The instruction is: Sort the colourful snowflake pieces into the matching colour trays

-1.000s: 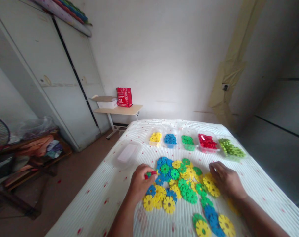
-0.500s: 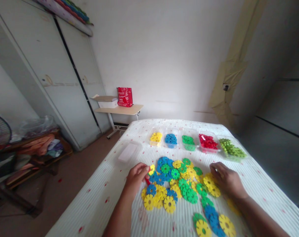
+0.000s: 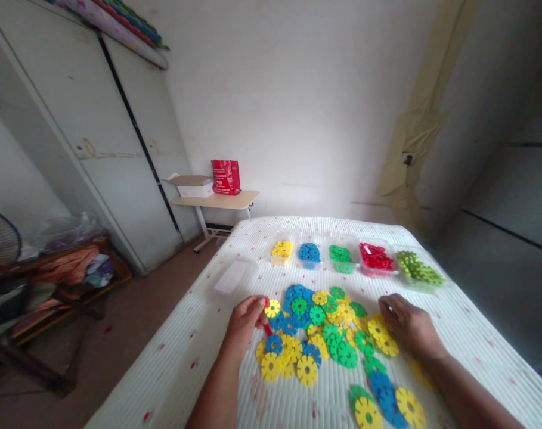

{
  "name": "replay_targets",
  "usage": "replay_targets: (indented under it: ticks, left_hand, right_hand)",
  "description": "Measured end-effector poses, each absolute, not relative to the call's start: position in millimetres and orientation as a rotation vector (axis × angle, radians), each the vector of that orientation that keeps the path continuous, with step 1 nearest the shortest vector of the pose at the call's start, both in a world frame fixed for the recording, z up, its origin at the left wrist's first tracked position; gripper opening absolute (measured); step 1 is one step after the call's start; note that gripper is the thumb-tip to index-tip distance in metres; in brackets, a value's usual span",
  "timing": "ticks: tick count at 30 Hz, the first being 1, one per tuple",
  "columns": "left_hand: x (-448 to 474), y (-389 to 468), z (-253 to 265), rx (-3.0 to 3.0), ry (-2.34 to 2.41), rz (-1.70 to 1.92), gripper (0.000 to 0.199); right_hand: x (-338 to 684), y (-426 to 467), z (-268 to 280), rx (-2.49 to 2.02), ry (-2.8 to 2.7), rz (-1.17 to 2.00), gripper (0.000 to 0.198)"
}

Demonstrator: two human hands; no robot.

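My left hand [image 3: 245, 319] pinches a red plastic piece [image 3: 268, 329] at the left edge of the pile. A yellow notched disc [image 3: 272, 308] sits right at its fingertips; whether the two are joined I cannot tell. On the right, my right hand [image 3: 409, 322] lies low over the cloth with its fingers curled in, beside overlapping yellow discs [image 3: 382, 335]. Its fingertips are partly hidden. Between the hands spread loose flower-shaped discs: blue ones [image 3: 296, 292], green ones [image 3: 342, 351] and more yellow ones [image 3: 307, 370]. Some lie nearer me, including a blue group [image 3: 389, 402].
Along the far side stand clear tubs of yellow [image 3: 282, 260], blue [image 3: 309, 264], green [image 3: 341, 268], red [image 3: 377, 272] and light green pieces [image 3: 420, 283]. A clear lidlike tray [image 3: 232, 277] lies at left. Behind, a small table [image 3: 235, 199] bears a red bag [image 3: 226, 177].
My left hand has shifted slightly left with the red piece, and the yellow disc at its fingertips has turned to face me more. My right hand stays nearly still.
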State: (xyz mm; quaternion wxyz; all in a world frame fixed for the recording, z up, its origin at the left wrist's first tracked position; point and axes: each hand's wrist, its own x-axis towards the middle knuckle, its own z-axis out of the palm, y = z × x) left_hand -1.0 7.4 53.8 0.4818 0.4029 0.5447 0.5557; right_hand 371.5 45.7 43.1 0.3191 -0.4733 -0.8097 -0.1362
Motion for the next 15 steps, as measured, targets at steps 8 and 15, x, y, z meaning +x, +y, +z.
replay_targets:
  ticks: [8,15]
  left_hand:
    - [29,-1,60,0.931,1.021,1.330,0.035]
    - [52,-9,59,0.949,0.867,1.201,0.035]
  right_hand:
    - [307,22,77,-1.179,-2.051,0.114,0.024]
    - [234,-4,81,-1.084,-2.069,0.725,0.020]
